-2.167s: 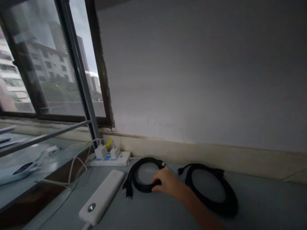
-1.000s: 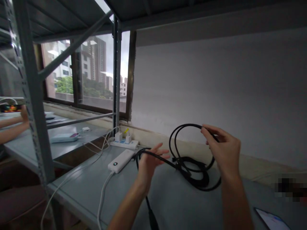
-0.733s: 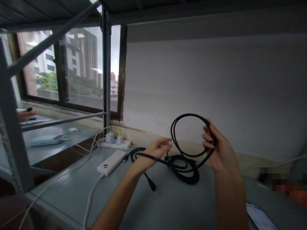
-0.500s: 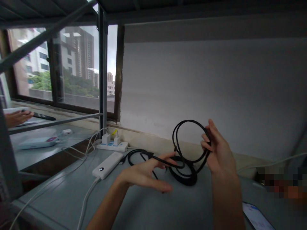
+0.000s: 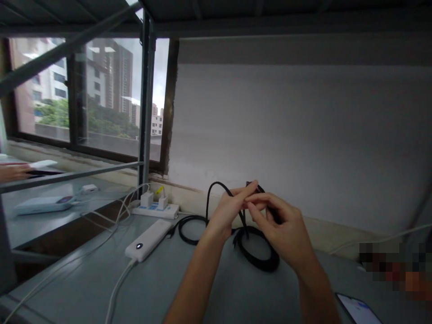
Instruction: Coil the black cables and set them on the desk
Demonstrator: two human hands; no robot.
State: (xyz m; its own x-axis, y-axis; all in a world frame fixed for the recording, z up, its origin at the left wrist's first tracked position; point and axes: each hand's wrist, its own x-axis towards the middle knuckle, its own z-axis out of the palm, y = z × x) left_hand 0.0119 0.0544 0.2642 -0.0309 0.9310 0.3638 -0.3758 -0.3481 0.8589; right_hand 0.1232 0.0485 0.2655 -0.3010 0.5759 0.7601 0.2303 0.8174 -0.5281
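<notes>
Both hands meet above the table, working a black cable (image 5: 216,183) held in a bend. My left hand (image 5: 229,209) is closed around part of it, its fingers reaching toward the right hand; the thumb side is partly hidden. My right hand (image 5: 283,225) pinches the cable with curled fingers, and a dark bundled stretch shows between its thumb and fingers. Below them, a coiled black cable (image 5: 266,264) lies on the table. Left of the wrists lies another black cable loop (image 5: 184,240), its plug close to a white power bank (image 5: 150,240).
A white power strip (image 5: 155,210) with plugged-in chargers stands against the wall. White cords trail over the left side. A phone (image 5: 357,308) lies at front right. Another person's hand (image 5: 15,172) is at the far-left table, beyond the metal frame post (image 5: 146,112).
My left hand has moved up and right to meet the right hand. The right hand has lowered and shifted left, and the large raised cable loop is gathered between the hands.
</notes>
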